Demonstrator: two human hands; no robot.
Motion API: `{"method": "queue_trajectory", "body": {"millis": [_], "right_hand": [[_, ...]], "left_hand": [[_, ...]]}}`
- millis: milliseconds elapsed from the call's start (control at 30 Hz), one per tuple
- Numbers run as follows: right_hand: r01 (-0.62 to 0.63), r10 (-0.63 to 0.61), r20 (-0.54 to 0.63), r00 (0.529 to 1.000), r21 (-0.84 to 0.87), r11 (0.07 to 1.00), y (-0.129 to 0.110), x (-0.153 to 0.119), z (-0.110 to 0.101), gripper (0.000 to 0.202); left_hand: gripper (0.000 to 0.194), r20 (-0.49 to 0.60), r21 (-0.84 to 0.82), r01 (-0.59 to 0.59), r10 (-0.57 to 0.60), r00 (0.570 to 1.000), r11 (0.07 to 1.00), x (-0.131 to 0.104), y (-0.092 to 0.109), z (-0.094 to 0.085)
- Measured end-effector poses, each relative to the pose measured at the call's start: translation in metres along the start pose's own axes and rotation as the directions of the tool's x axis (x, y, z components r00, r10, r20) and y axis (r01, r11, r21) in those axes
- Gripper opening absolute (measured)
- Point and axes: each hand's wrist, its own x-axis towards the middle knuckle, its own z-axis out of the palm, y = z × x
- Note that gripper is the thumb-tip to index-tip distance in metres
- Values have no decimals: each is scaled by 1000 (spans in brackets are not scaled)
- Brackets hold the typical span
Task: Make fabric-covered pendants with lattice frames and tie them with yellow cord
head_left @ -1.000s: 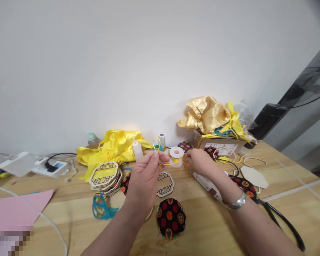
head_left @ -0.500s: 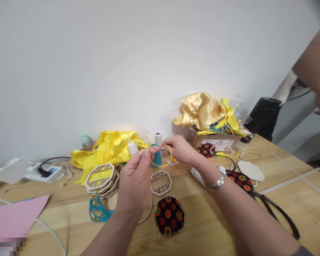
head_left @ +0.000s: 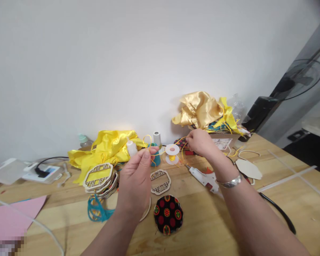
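A thin yellow cord (head_left: 162,153) runs between my hands above the table. My left hand (head_left: 137,174) pinches it, and a small loop of the cord stands up over the fingertips. Off to the right, my right hand (head_left: 200,141) grips another stretch of the same cord, fingers closed. Between the hands stands a white spool (head_left: 172,150) wound with yellow cord. Below lie a wooden lattice frame (head_left: 160,182) and a round padded piece in black patterned fabric (head_left: 169,215). A white glue gun (head_left: 202,176) lies under my right forearm, partly hidden.
Stacked lattice frames (head_left: 99,177) and a teal cord bundle (head_left: 97,209) lie left, before yellow satin (head_left: 106,147). A teal thread cone (head_left: 155,160) and white bottle (head_left: 131,146) stand behind. A box with gold cloth (head_left: 201,108) is at the back right.
My right hand has moved right and slightly up, drawing the cord out from my left hand, which stays put. The other person's arm at the upper right has left the view.
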Motion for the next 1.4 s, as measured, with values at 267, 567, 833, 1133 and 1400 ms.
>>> {"method": "queue_trajectory", "body": {"millis": [267,567,833,1133,1400], "right_hand": [[147,-105,-226,968,178,973,-33,14,17,27],[386,-551,51,833,660,644,-54,-4,3,19],[319,-644,445,622,607,728,-27,-53,-31,25],[265,-404,144,903,552,790,-34,-69,-28,17],[-84,-400,250,881,918,389,-43,-57,-11,15]], "left_hand": [[9,-5,-57,9,-9,1000,998,1,2,2],[9,46,-118,-32,37,998,992,-1,9,4],[11,30,-111,-44,48,998,993,-1,15,1],[14,106,0,122,-121,987,993,-8,14,2],[21,274,197,171,-222,936,965,-20,8,2]]}}
